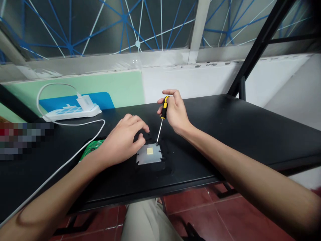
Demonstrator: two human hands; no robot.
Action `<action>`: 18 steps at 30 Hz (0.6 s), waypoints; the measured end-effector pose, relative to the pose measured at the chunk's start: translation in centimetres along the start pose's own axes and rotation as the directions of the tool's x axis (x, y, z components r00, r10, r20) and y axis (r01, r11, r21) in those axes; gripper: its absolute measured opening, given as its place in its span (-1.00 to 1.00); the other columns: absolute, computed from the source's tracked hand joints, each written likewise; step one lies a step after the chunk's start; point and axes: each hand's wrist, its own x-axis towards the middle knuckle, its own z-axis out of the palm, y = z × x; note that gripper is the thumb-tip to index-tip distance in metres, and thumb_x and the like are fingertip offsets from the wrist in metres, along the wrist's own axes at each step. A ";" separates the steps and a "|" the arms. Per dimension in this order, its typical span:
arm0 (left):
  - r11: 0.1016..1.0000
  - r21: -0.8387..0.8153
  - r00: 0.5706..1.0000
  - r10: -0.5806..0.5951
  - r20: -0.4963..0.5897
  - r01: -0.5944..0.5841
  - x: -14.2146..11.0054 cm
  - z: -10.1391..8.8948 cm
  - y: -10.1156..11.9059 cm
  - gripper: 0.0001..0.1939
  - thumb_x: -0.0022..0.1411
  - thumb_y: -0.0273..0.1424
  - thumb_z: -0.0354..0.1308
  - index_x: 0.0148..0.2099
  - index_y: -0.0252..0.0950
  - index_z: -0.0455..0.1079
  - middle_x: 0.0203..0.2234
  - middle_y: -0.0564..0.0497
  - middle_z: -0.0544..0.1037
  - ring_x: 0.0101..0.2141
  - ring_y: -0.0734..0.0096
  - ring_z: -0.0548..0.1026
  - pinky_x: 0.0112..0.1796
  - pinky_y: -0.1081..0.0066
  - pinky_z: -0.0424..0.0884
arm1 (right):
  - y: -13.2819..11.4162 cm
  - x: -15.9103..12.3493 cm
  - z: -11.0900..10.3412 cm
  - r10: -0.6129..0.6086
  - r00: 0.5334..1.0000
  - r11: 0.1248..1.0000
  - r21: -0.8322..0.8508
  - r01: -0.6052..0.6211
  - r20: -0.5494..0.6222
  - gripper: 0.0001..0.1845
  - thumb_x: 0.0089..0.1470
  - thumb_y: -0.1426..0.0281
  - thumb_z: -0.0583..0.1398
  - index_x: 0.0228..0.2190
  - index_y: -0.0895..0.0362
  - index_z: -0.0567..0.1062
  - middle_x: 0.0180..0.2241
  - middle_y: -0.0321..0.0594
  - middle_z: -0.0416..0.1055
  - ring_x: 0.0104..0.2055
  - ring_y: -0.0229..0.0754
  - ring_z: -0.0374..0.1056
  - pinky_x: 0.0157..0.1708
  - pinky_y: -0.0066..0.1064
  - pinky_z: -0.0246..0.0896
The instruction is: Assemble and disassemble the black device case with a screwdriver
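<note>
A yellow-and-black screwdriver (164, 108) is gripped in my right hand (177, 112), its shaft slanting down to the far right corner of a silver metal plate (144, 158). The tip meets a small dark spot there, perhaps a screw. In the plate's middle sits a pale yellow square pad (149, 151). The plate lies in a black housing on the desk. My left hand (126, 137) hovers at the plate's far left side, thumb and forefinger apart with nothing seen between them. Part of a green circuit board (91, 149) shows behind my left wrist.
A white power strip (72, 113) with a plugged-in charger (85, 102) stands at the back left. Its white cable (72, 157) runs across the left of the black desk (240, 134). A black metal post (260, 47) rises at the back right.
</note>
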 end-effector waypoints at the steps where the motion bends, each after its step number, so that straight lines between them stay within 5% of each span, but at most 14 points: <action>1: 1.000 -0.001 1.000 0.001 0.001 -0.001 0.0 0.0 0.0 -0.80 0.21 -0.54 0.00 -0.17 -0.28 0.40 -0.21 -0.03 0.48 -0.15 0.19 0.33 -0.08 0.19 0.32 | 0.0 0.0 0.0 -0.001 1.000 1.000 -0.001 0.001 0.000 -0.79 0.24 0.45 -0.10 -0.15 0.01 0.24 -0.32 -0.36 0.38 -0.57 -0.43 0.33 -0.55 -0.47 0.25; 18: 0.997 -0.069 0.998 0.032 0.046 -0.029 0.0 0.0 0.1 -0.78 0.24 -0.52 -0.02 -0.16 -0.27 0.43 -0.21 -0.05 0.47 -0.14 0.19 0.33 -0.07 0.19 0.32 | -0.1 0.2 -0.2 0.013 1.000 1.000 -0.021 -0.013 -0.007 -0.78 0.23 0.47 -0.10 -0.14 0.03 0.25 -0.33 -0.37 0.38 -0.59 -0.42 0.33 -0.54 -0.45 0.23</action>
